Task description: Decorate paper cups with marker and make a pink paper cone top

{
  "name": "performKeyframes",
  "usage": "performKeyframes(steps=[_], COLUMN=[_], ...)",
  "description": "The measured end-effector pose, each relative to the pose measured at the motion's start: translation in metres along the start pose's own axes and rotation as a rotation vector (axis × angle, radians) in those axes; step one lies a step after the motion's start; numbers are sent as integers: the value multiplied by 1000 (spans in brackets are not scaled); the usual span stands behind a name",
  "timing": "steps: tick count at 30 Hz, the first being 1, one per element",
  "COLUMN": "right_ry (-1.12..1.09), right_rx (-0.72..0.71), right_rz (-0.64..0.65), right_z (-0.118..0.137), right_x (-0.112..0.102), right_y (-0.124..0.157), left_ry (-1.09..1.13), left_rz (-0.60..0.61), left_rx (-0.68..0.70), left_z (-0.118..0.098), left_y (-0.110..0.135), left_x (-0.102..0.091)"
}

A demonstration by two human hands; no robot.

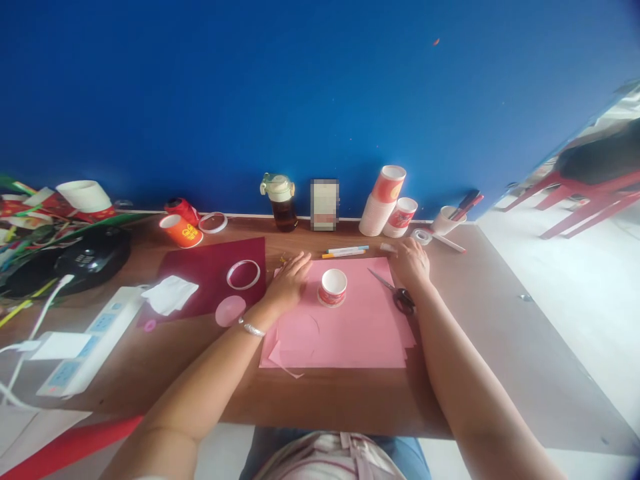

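This looks like a handicraft corner, though whether in a home or a small workroom cannot be told. A brown desk stands against a plain blue wall and carries craft supplies: pink paper, a dark red sheet, scissors, markers and a stack of paper cups. A drink bottle, a power strip with a white charger plugged in, and a red stool on the pale floor make it everyday rather than industrial

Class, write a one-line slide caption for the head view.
Left hand and right hand flank a short red-and-white cup on pink paper, scissors near the right hand.
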State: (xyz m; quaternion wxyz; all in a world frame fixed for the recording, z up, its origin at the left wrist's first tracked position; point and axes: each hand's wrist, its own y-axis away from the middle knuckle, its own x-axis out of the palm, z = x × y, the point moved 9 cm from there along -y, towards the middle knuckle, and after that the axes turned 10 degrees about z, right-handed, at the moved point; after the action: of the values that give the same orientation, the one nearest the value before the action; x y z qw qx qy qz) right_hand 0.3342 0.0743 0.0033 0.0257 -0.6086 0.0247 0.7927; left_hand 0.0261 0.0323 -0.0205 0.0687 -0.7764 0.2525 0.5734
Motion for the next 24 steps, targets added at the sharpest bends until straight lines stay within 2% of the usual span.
performKeyframes(steps=[4,7,11,12,14,16,18,21,24], right_ry=[-166,-330,-968,-1099,-1228,-1297,-1373,-1460,-1504], right_rx=[-42,-122,-374,-412,-446,-472,-504,-522,-493], right_rz=[-5,67,217,253,311,344,370,405,384], right_z=[4,18,66,78,100,119,133,141,130], right_x=[-6,-5,-7,-8,-11,-16,-22,-27,-30], right_y=[-2,1,17,21,27,31,36,42,44], left_ry=[35,137,431,505,574,517,383,239,272], left_rz=[-64,-228,-459,-471,-439,-350,-341,-412,-415], left_rx=[41,109,172,208,312,430,497,525,515], left_z=[-3,-8,-8,-11,-25,-48,-69,-85,-78], left_y=[1,8,12,9,2,-5,-4,2,6], left_x=[-2,-19,-56,-65,-84,-98,-111,-120,-119])
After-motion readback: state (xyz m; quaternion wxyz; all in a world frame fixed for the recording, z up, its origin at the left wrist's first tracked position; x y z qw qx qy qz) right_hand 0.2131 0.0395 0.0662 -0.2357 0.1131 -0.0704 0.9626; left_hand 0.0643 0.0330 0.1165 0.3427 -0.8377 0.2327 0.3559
